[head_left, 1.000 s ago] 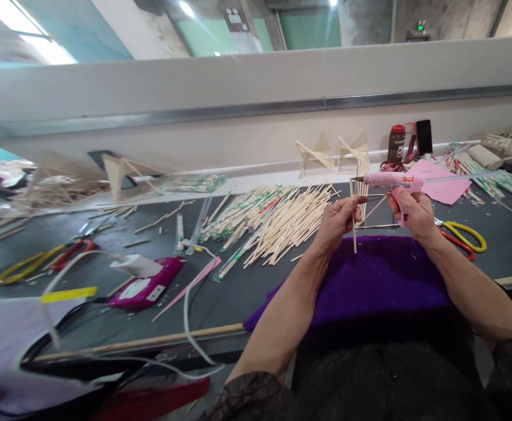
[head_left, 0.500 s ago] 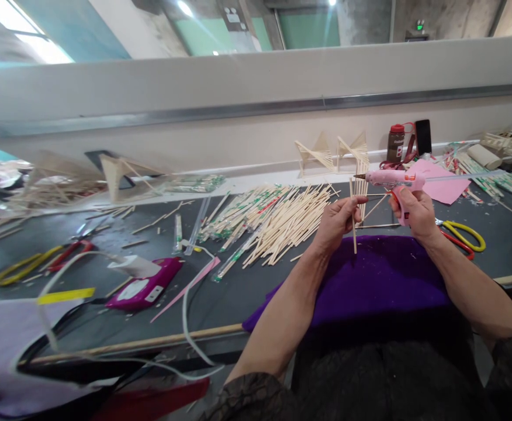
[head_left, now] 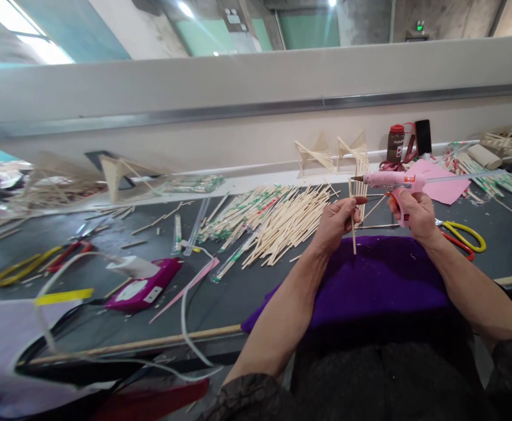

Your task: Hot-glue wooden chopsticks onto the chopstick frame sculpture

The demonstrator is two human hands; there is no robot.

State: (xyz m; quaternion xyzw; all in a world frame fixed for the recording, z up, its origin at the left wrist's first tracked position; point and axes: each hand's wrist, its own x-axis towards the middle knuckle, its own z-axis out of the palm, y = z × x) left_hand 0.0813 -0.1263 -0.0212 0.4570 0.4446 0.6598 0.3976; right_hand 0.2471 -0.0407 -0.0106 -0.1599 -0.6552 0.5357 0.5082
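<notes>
My left hand (head_left: 337,221) pinches a thin wooden stick (head_left: 355,242), held nearly upright over a purple cloth (head_left: 379,275). In my right hand (head_left: 418,213) is a pink glue gun (head_left: 391,178), gripped by its handle. Its dark nozzle points left, close by the stick's upper end; whether they touch I cannot tell. Behind the hands lies a framework of joined sticks (head_left: 372,225), partly hidden by my fingers. Left of my left hand spreads a big pile of loose wooden sticks (head_left: 291,225).
Yellow-and-red scissors (head_left: 464,234) lie right of my right hand. Pink paper (head_left: 444,184), a bottle (head_left: 396,143) and a phone (head_left: 423,137) are behind. Two stick models (head_left: 315,155) stand by the wall. A magenta power strip (head_left: 146,286) with a white cable (head_left: 186,316) is at left.
Almost nothing differs. The glue gun and my right hand have shifted very slightly, with the nozzle still beside the stick's top.
</notes>
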